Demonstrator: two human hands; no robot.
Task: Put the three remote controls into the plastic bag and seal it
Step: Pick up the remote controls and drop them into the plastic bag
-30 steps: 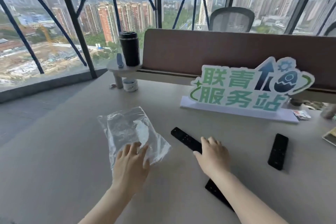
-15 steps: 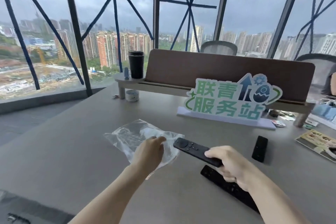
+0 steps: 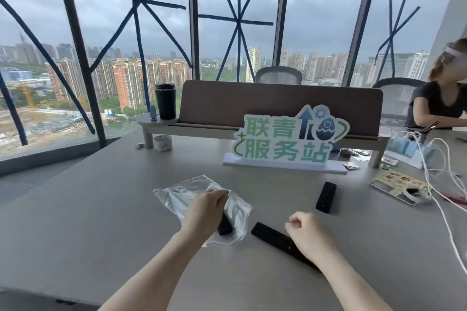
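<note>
Pinching the crinkled clear plastic bag (image 3: 202, 199) at its upper edge, the left hand (image 3: 204, 209) hid most of one black remote (image 3: 225, 226) inside it; the right hand (image 3: 309, 237) curled loosely, empty, over a second remote (image 3: 274, 236). A third remote (image 3: 326, 197) lay apart on the smooth grey table (image 3: 101, 209) before taped high-rise windows (image 3: 141, 33).

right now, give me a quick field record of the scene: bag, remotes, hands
plastic bag: lying on the table, its top pinched by the left hand
remote in bag: its end shows through the plastic below the left hand
long remote: on the table, partly under the right hand
far remote: on the table, untouched
right hand: loosely curled, holding nothing
remotes left to bag: two
</note>
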